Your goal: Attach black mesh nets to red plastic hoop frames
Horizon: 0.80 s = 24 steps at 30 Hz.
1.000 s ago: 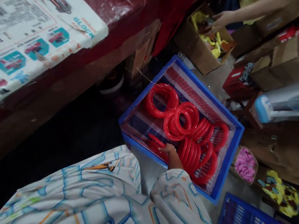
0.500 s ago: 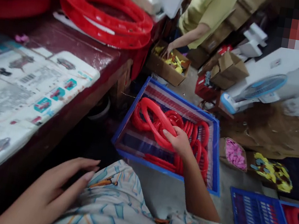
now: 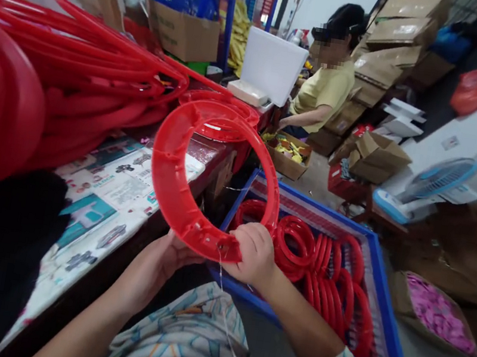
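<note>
Cartons (image 3: 406, 35) stand stacked at the far side, behind a co-worker (image 3: 326, 99) in yellow, and red hoops (image 3: 102, 66) crowd the tabletop (image 3: 218, 160) on the left. Nearer me, the person holds up one broad red ring (image 3: 171, 174), its hollow, ribbed side showing, between the tabletop and a blue crate (image 3: 391, 323) of coiled red rings (image 3: 296, 242). The right hand (image 3: 254, 256) grips its lower edge; the left hand's (image 3: 164, 260) fingers rest beneath, closed or not I can't tell. This looks like a handling step; moving on seems to call for steady two-handed support, minding the dangling thread (image 3: 220, 272).
</note>
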Tool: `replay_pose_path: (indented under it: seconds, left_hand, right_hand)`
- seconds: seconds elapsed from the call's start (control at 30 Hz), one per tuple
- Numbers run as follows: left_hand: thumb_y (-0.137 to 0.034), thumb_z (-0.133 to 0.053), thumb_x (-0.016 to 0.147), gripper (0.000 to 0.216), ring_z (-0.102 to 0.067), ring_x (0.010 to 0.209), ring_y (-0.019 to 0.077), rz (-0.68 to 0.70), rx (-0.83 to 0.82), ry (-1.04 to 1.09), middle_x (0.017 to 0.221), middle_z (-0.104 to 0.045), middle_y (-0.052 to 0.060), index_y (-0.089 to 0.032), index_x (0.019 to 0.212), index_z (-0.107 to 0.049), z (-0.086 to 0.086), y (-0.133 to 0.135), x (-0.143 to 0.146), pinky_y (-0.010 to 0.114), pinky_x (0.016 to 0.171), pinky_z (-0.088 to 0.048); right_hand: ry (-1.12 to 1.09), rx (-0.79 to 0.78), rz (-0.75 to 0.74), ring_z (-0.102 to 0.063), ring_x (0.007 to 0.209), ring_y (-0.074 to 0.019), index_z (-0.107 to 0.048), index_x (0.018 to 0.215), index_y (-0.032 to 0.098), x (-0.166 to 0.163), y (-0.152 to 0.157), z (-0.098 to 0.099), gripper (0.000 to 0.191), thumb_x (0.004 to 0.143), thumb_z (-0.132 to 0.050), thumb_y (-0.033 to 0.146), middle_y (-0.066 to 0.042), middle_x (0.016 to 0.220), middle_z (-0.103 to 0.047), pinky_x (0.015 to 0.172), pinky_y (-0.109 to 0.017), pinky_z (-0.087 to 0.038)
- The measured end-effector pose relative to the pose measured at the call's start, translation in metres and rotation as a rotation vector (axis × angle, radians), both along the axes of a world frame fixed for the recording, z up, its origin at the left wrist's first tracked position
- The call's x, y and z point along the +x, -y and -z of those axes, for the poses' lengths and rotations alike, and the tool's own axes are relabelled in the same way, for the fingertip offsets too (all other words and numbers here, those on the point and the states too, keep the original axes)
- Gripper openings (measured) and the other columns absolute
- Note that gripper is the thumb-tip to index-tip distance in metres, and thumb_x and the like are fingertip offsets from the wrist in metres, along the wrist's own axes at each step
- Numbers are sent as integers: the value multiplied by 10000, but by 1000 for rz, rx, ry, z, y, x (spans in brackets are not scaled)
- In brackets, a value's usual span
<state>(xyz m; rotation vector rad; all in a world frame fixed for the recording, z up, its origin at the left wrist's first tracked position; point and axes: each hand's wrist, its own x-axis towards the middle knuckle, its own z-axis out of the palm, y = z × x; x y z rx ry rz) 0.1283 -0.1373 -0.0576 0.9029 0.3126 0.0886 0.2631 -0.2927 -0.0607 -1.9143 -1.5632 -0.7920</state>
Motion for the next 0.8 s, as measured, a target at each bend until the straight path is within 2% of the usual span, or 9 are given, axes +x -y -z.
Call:
replay_pose_path:
  seconds: [0.1, 0.23, 0.27, 0.33, 0.43, 0.53, 0.67, 0.73, 0.8]
  left_hand:
    - [-496, -523, 868, 443, -680, 782, 226, 129, -58, 24, 881, -742, 137, -103, 921, -721, -12, -7, -12, 330, 765, -543]
    - [-527, -545, 850, 436, -683, 573, 195, 353, -191, -29, 707, -732, 102, -127, 931, -699, -25, -29, -28, 208, 421, -494]
    - [-534, -541, 849, 437, -690, 572, 201, 409, -231, -37, 709, -732, 98, -138, 965, -683, -29, -35, -32, 200, 400, -485]
    - [-563, -539, 837, 462, -716, 645, 233, 517, -292, -43, 783, -739, 119, -150, 1013, -647, -37, -42, -40, 248, 474, -540]
    - [-596, -650, 724, 530, -720, 753, 304, 571, -342, -25, 951, -720, 127, -202, 1072, -589, -53, -39, -52, 372, 568, -576]
    - [-482, -779, 614, 614, -708, 655, 301, 492, -291, -25, 813, -704, 69, -228, 1127, -558, -65, -22, -65, 383, 529, -559]
    - [-393, -683, 768, 483, -605, 421, 172, 260, -112, -75, 574, -637, 16, -185, 1168, -510, -72, -4, -86, 258, 437, -483]
    - [-365, -584, 861, 440, -561, 397, 132, 83, -39, -83, 567, -627, -6, -224, 1241, -413, -72, 1, -98, 218, 419, -451]
    - [-322, -570, 877, 458, -560, 418, 126, -100, 19, -104, 624, -636, -30, -285, 1269, -336, -69, 6, -109, 214, 419, -452]
  right_hand:
    - [134, -28, -133, -578, 763, -209, -578, 901, 153, 6, -9, -16, 304, 857, -501, 443, -91, 800, -629, 722, -361, -476]
    - [394, -70, -342, -566, 732, -169, -596, 856, 161, 11, -24, -51, 217, 911, -474, 332, -50, 770, -630, 692, -314, -457]
    - [475, -73, -382, -561, 720, -156, -599, 837, 164, 12, -29, -61, 161, 904, -499, 271, -33, 753, -626, 692, -302, -452]
    - [616, -78, -467, -557, 716, -132, -606, 830, 182, 11, -39, -82, 81, 883, -547, 200, 2, 756, -631, 704, -282, -446]
    - [769, -45, -630, -586, 812, -121, -619, 865, 222, 4, -58, -105, 99, 910, -532, 239, 35, 860, -663, 794, -280, -443]
    - [860, -8, -747, -593, 909, -108, -628, 919, 250, -7, -79, -114, 154, 943, -476, 259, 62, 949, -664, 788, -267, -429]
    - [811, -3, -817, -543, 1108, -115, -603, 1047, 274, -17, -102, -112, 164, 951, -473, 252, 61, 1123, -646, 933, -302, -404]
    - [567, -55, -826, -496, 1199, -148, -552, 1161, 252, -21, -105, -108, 230, 935, -509, 262, 12, 1203, -624, 1012, -355, -379]
    - [124, -146, -821, -511, 1192, -183, -498, 1234, 186, -27, -101, -105, 334, 923, -531, 304, -73, 1197, -621, 1004, -390, -410]
